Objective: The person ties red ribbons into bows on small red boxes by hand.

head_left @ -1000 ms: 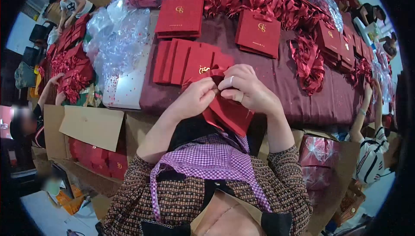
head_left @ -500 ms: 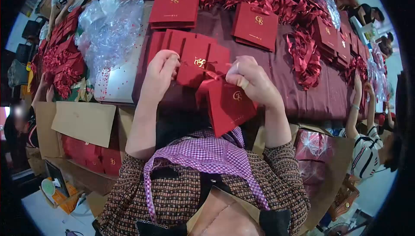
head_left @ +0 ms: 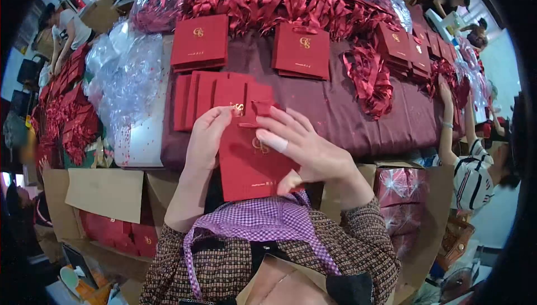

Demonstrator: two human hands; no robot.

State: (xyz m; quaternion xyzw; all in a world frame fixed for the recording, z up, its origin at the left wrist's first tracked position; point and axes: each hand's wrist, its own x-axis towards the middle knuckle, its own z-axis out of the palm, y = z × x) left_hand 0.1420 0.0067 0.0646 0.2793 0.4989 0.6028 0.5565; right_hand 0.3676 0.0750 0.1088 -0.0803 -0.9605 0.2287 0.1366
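In front of my chest is a red paper gift bag (head_left: 243,165) with gold lettering, a red ribbon at its top. My left hand (head_left: 210,137) is closed in a pinch at the bag's upper left edge; its fingertips partly hide what they grip. Over the bag's right side lies my right hand (head_left: 305,145), fingers stretched out and white tape round one finger. Just beyond, several red bags (head_left: 196,95) overlap in a fanned row on the dark red cloth (head_left: 313,115).
Bag stacks (head_left: 199,42) stand farther back, beside bundled red ribbons (head_left: 369,84). Crumpled clear plastic (head_left: 120,76) lies left. Cardboard boxes (head_left: 103,193) with red bags flank me. A co-worker in a striped top (head_left: 475,179) reaches in from the right.
The bag has moved left and turned more upright. My right hand went from a closed grip on the ribbon to fingers stretched across the bag. My left hand now meets its top edge.
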